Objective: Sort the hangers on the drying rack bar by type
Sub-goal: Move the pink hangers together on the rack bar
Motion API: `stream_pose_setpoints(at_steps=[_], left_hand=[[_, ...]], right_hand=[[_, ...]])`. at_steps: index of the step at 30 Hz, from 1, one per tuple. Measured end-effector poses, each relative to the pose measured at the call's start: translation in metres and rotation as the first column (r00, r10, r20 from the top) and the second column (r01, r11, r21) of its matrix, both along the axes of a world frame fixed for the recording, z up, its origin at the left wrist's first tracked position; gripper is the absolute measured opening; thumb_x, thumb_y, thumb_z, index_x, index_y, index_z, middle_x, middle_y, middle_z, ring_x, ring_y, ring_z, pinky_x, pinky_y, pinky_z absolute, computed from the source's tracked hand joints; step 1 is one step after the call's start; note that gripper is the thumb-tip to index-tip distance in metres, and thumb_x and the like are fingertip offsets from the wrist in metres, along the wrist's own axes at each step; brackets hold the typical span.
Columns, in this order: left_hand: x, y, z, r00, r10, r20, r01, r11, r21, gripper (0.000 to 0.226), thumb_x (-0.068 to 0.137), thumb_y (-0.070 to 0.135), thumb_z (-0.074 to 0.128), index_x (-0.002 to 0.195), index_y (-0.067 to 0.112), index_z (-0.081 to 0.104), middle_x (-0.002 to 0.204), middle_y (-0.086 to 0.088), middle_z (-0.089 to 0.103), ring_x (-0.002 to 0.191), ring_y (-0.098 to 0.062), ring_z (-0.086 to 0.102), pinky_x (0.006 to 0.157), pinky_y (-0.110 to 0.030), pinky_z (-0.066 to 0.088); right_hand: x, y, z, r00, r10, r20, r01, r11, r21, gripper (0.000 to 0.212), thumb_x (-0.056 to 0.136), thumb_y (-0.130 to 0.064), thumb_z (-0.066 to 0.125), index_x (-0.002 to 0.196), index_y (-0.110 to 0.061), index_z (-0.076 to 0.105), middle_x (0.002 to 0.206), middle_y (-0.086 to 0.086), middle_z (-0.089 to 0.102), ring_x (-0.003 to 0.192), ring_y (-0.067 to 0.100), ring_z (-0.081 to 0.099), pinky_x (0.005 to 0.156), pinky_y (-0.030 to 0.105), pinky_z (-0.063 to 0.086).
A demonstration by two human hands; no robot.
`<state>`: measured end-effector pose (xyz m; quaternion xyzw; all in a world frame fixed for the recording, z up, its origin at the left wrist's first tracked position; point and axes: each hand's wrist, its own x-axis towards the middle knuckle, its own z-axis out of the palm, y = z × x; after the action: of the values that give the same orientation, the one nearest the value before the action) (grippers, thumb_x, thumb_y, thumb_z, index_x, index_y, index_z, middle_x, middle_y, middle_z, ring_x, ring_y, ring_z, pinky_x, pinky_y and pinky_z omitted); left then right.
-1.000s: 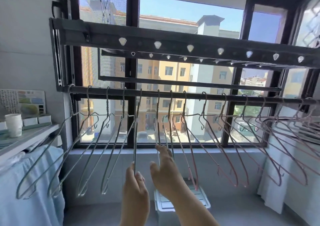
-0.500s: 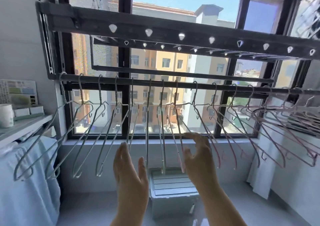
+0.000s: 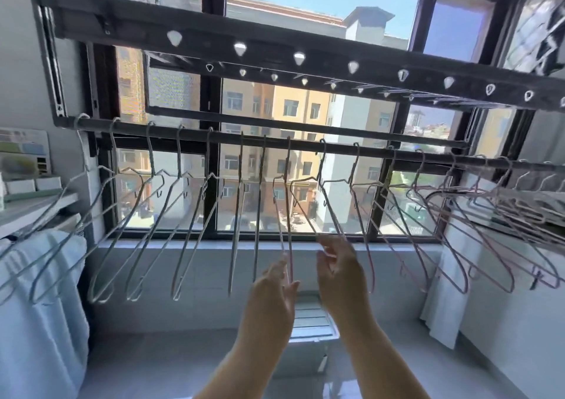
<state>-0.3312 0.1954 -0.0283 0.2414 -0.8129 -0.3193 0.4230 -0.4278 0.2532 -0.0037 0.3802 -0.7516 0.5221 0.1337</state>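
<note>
Up by the window's (image 3: 321,7) dark metal rack bar (image 3: 382,153), my flat left hand (image 3: 270,294) touches a pink wire hanger (image 3: 288,215); my right hand (image 3: 339,270) pinches another wire hanger (image 3: 330,206).

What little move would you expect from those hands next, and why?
Probably sliding the pink hanger at the left hand rightward along the bar, toward the next hanger, which the right hand grips. Silver hangers hang left and pink hangers right; this one hangs close against the silver ones.
</note>
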Motion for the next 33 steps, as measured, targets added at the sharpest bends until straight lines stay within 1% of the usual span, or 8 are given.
stream_pose_setpoints(at_steps=[3, 6, 9, 13, 16, 20, 26, 33], left_hand=[[-0.011, -0.001, 0.0, 0.998, 0.002, 0.065, -0.003, 1.0, 0.012, 0.056, 0.088, 0.023, 0.054, 0.138, 0.016, 0.03, 0.126, -0.001, 0.056, 0.11, -0.007, 0.055, 0.091, -0.009, 0.036], [-0.021, 0.001, 0.0, 0.995, 0.043, 0.087, -0.043, 0.999, -0.002, 0.051, 0.088, 0.02, 0.054, 0.135, 0.015, 0.035, 0.124, -0.001, 0.058, 0.11, -0.009, 0.056, 0.086, -0.009, 0.038], [-0.025, 0.004, -0.003, 0.996, 0.066, 0.061, -0.067, 0.998, 0.008, 0.043, 0.088, 0.014, 0.054, 0.129, 0.013, 0.041, 0.118, -0.002, 0.06, 0.105, -0.011, 0.058, 0.077, -0.005, 0.034], [-0.026, 0.011, -0.011, 0.998, 0.059, 0.027, -0.06, 0.997, 0.038, 0.057, 0.086, 0.012, 0.057, 0.137, 0.014, 0.03, 0.119, 0.004, 0.058, 0.093, -0.011, 0.061, 0.077, -0.005, 0.038], [-0.03, 0.011, -0.016, 0.998, 0.059, 0.018, -0.06, 0.997, 0.048, 0.048, 0.085, 0.01, 0.058, 0.13, 0.01, 0.041, 0.1, 0.012, 0.059, 0.083, -0.003, 0.057, 0.072, 0.004, 0.036], [-0.038, 0.012, -0.017, 0.999, 0.022, 0.032, -0.024, 0.998, 0.05, 0.039, 0.084, 0.008, 0.058, 0.122, 0.002, 0.05, 0.082, 0.012, 0.057, 0.067, 0.007, 0.052, 0.064, 0.006, 0.038], [-0.052, 0.015, -0.013, 0.999, 0.023, 0.033, -0.023, 0.999, 0.028, 0.045, 0.083, 0.013, 0.061, 0.126, 0.006, 0.048, 0.093, 0.001, 0.067, 0.068, 0.001, 0.052, 0.063, 0.006, 0.038], [-0.065, 0.018, -0.009, 1.0, 0.018, 0.019, -0.019, 0.998, 0.056, 0.053, 0.083, 0.012, 0.061, 0.133, 0.016, 0.042, 0.082, 0.01, 0.06, 0.069, 0.001, 0.053, 0.06, 0.003, 0.039]], right_hand=[[-0.02, 0.011, 0.014, 0.979, -0.155, -0.136, 0.154, 0.988, -0.022, 0.03, 0.089, -0.007, 0.053, 0.119, -0.01, 0.055, 0.122, 0.005, 0.053, 0.12, 0.019, 0.046, 0.101, 0.021, 0.03], [-0.035, 0.014, 0.023, 0.997, -0.031, 0.076, 0.025, 0.996, 0.08, 0.038, 0.092, -0.011, 0.049, 0.13, -0.008, 0.045, 0.129, 0.009, 0.052, 0.121, 0.022, 0.047, 0.099, 0.027, 0.037], [-0.036, 0.014, 0.023, 0.967, 0.081, 0.241, -0.111, 0.987, 0.116, 0.036, 0.095, -0.014, 0.043, 0.131, -0.008, 0.042, 0.115, 0.005, 0.056, 0.1, 0.017, 0.053, 0.08, 0.023, 0.042], [-0.034, 0.011, 0.018, 0.756, 0.294, 0.584, -0.276, 0.953, -0.123, 0.027, 0.098, -0.014, 0.04, 0.123, -0.005, 0.045, 0.098, 0.007, 0.062, 0.082, 0.016, 0.059, 0.081, 0.032, 0.05], [-0.032, 0.009, 0.018, 0.669, 0.362, 0.649, -0.289, 0.931, -0.22, 0.024, 0.098, -0.014, 0.038, 0.119, -0.007, 0.048, 0.075, 0.004, 0.057, 0.062, 0.012, 0.053, 0.058, 0.021, 0.05], [-0.035, 0.005, 0.019, 0.772, 0.268, 0.577, -0.172, 0.961, -0.216, 0.028, 0.097, -0.009, 0.036, 0.118, -0.006, 0.054, 0.063, 0.0, 0.042, 0.054, 0.008, 0.041, 0.037, 0.014, 0.042], [-0.042, 0.007, 0.019, 0.82, 0.233, 0.523, -0.147, 0.969, -0.201, 0.031, 0.098, -0.009, 0.036, 0.124, -0.007, 0.053, 0.059, -0.001, 0.04, 0.051, 0.009, 0.041, 0.042, 0.02, 0.045], [-0.052, 0.01, 0.019, 0.86, 0.185, 0.475, -0.128, 0.98, -0.15, 0.033, 0.098, -0.013, 0.037, 0.127, -0.007, 0.051, 0.064, -0.005, 0.048, 0.053, 0.009, 0.046, 0.048, 0.022, 0.044]])
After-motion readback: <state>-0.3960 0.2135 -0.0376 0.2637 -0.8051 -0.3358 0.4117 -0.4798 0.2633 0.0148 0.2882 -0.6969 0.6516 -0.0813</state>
